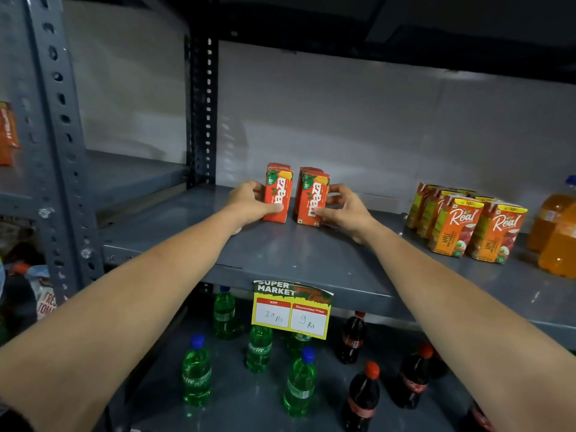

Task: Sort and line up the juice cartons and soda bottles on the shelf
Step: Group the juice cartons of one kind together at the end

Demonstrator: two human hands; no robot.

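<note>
on the grey shelf [280, 254], each hand grips a light, stiff, crushable maaza carton by its flat sides: left hand [249, 202] on the left carton [278, 194], right hand [344, 210] on the right carton [313, 201].

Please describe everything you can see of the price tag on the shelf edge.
The price tag is a paper card, slightly creased, hanging from the front edge of the upper shelf. Its dark top reads SUPER MARKET; below, a yellow frame holds two white boxes with red headers, handwritten 10 Rs and 9 Rs. Neither hand touches it.
</note>
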